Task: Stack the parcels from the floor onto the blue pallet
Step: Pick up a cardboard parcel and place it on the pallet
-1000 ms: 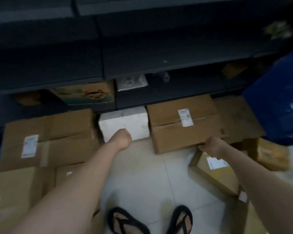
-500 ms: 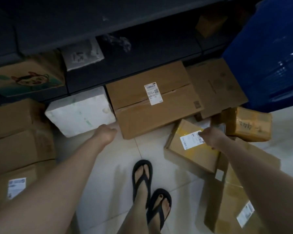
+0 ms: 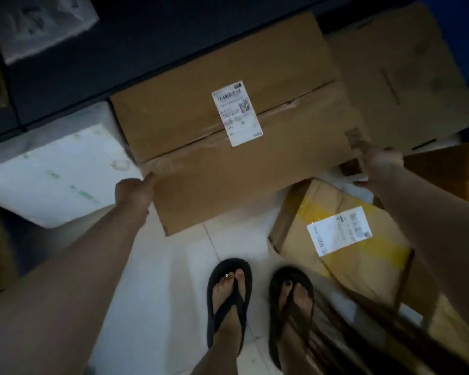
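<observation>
Head view only: large cardboard box (image 3: 236,136) lies flat on the tiled floor (image 3: 173,280), its far edge against the foot of a dark shelf unit (image 3: 119,44), a white shipping label (image 3: 237,113) across its taped seam. The left hand (image 3: 134,192) presses against the box's near left corner and the right hand (image 3: 381,161) against its right end, so the two palms bracket its length, a sensible hold for something too wide for one hand. Fingers of both hands are hidden past the edges; I cannot tell whether they have closed under the box or merely rest on it. The box appears not yet lifted. A white foam box (image 3: 54,171) sits just beside it on the left, a yellow-taped parcel (image 3: 344,239) near the right foot, more cartons behind. Blue shows at the upper right corner, possibly the pallet, too cropped to say.
</observation>
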Tool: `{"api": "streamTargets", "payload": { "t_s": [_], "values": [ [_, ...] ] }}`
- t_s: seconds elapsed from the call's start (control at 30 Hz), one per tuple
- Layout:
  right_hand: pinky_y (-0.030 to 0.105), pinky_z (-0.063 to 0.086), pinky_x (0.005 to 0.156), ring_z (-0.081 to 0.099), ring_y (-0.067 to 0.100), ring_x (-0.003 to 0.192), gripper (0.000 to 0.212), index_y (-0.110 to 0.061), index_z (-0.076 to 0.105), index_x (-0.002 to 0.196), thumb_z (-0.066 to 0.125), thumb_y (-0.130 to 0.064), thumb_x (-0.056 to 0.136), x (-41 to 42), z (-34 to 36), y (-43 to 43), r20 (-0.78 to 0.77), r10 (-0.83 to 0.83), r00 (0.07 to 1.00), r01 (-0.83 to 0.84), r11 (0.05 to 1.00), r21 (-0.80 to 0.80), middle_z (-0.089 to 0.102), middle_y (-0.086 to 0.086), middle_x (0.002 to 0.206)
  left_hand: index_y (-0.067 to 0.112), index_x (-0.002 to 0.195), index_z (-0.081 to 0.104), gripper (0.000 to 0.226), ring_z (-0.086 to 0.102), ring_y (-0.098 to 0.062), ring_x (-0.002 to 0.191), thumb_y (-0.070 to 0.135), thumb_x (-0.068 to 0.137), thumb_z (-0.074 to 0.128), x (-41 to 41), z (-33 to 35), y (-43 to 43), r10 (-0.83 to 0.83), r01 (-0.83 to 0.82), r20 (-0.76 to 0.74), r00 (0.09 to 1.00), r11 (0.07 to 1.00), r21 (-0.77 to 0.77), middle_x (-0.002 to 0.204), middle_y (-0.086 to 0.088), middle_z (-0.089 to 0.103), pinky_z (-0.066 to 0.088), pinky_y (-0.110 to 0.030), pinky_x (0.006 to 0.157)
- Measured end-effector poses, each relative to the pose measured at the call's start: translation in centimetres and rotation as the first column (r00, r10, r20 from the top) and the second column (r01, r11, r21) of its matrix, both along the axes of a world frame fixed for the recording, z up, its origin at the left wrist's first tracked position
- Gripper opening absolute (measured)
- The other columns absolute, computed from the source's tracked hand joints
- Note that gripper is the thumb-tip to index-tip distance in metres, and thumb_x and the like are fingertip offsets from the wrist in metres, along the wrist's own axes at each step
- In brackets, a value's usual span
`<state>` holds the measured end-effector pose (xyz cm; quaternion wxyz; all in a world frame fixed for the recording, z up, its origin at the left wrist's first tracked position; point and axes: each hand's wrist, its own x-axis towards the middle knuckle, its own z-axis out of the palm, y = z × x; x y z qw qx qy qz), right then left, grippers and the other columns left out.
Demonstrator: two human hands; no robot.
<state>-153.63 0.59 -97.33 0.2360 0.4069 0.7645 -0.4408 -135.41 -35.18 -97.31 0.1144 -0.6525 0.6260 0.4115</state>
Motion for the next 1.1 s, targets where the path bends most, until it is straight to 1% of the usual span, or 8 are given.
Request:
{"api": "streamTargets", "payload": {
  "t_s": [0.1, 0.23, 0.3, 0.53, 0.67, 0.77, 1.03, 1.1],
  "values": [
    [0.041, 0.053, 0.077, 0.059, 0.027, 0.11, 0.061, -0.018, 0.041, 0.14, 0.061, -0.035, 0.085, -2.4, -4.1, 1.5, -0.001, 0.02, 1.0, -0.02, 0.983, -0.18, 0.054, 0.006, 0.134, -0.001, 0.128, 0.049, 0.085, 0.06, -0.034, 0.109, 0.057, 0.071, 0.071, -1.0, -3.2, -0.5, 0.134, -0.135, -0.018, 0.991, 0.987, -0.089, 0.126, -0.016, 0.058, 0.053, -0.046, 0.091],
    [0.056, 0.05, 0.086, 0.054, 0.029, 0.096, 0.045, -0.024, 0.066, 0.101, 0.07, -0.058, 0.071, -5.1, -6.7, 1.9, 0.018, 0.031, 0.999, -0.026, 0.974, -0.225, 0.059, 0.0, 0.1, 0.005, 0.13, 0.051, 0.082, 0.059, -0.031, 0.11, 0.052, 0.066, 0.071, 0.0, -5.7, -1.5, 0.411, -0.419, -0.224, 0.884, 0.908, 0.012, 0.133, -0.013, 0.058, 0.047, -0.041, 0.097],
    [0.058, 0.049, 0.088, 0.056, 0.031, 0.101, 0.041, -0.023, 0.066, 0.094, 0.074, -0.055, 0.068, -5.6, -6.9, 2.5, 0.011, 0.058, 0.998, -0.053, 0.965, -0.257, 0.061, 0.001, 0.103, 0.006, 0.127, 0.054, 0.083, 0.058, -0.031, 0.113, 0.055, 0.064, 0.076, 0.0, -6.0, -0.5, 0.363, -0.362, -0.179, 0.914, 0.931, 0.04, 0.13, -0.011, 0.059, 0.046, -0.045, 0.1],
    [0.05, 0.058, 0.077, 0.063, 0.027, 0.1, 0.05, -0.01, 0.061, 0.117, 0.075, -0.036, 0.077, -4.9, -5.0, 3.8, -0.074, -0.006, 0.997, -0.017, 0.949, -0.316, 0.064, 0.005, 0.107, 0.008, 0.129, 0.056, 0.09, 0.057, -0.03, 0.117, 0.052, 0.055, 0.084, 0.1, -4.2, -0.3, 0.301, -0.286, -0.133, 0.944, 0.951, 0.117, 0.132, -0.009, 0.06, 0.043, -0.049, 0.103],
    [0.037, 0.058, 0.055, 0.063, 0.02, 0.087, 0.036, -0.013, 0.059, 0.11, 0.069, -0.035, 0.083, -3.7, 1.1, 4.6, -0.093, 0.025, 0.995, -0.052, 0.954, -0.296, 0.063, 0.001, 0.097, 0.009, 0.128, 0.057, 0.085, 0.059, -0.027, 0.112, 0.05, 0.059, 0.083, 0.9, 1.7, 0.4, 0.276, -0.253, -0.153, 0.949, 0.956, 0.15, 0.129, -0.007, 0.062, 0.045, -0.041, 0.099],
    [0.038, 0.058, 0.059, 0.062, 0.017, 0.08, 0.012, -0.022, 0.06, 0.087, 0.068, -0.03, 0.085, -2.8, 7.7, 4.8, -0.13, -0.021, 0.991, -0.016, 0.96, -0.28, 0.063, 0.0, 0.089, 0.007, 0.128, 0.056, 0.085, 0.06, -0.025, 0.107, 0.049, 0.06, 0.083, 1.4, 7.8, 1.3, 0.279, -0.254, -0.189, 0.941, 0.956, 0.146, 0.128, -0.008, 0.062, 0.047, -0.041, 0.098],
    [0.043, 0.056, 0.07, 0.064, 0.023, 0.082, 0.018, -0.016, 0.06, 0.081, 0.073, -0.028, 0.08, 1.5, 23.6, 5.9, -0.129, -0.038, 0.991, 0.01, 0.977, -0.214, 0.065, 0.005, 0.088, 0.006, 0.132, 0.05, 0.07, 0.061, -0.026, 0.095, 0.028, 0.073, 0.08, 4.9, 24.8, 3.5, 0.365, -0.321, -0.263, 0.893, 0.927, 0.194, 0.124, -0.013, 0.062, 0.052, -0.035, 0.078],
    [0.045, 0.057, 0.071, 0.064, 0.024, 0.082, 0.017, -0.014, 0.061, 0.082, 0.073, -0.027, 0.08, 3.0, 26.0, 5.1, -0.122, -0.043, 0.992, 0.013, 0.972, -0.236, 0.064, 0.004, 0.087, 0.006, 0.13, 0.051, 0.066, 0.062, -0.028, 0.098, 0.023, 0.073, 0.08, 6.9, 27.7, 3.3, 0.401, -0.361, -0.271, 0.875, 0.914, 0.188, 0.123, -0.014, 0.063, 0.051, -0.038, 0.085]
  ]
}}
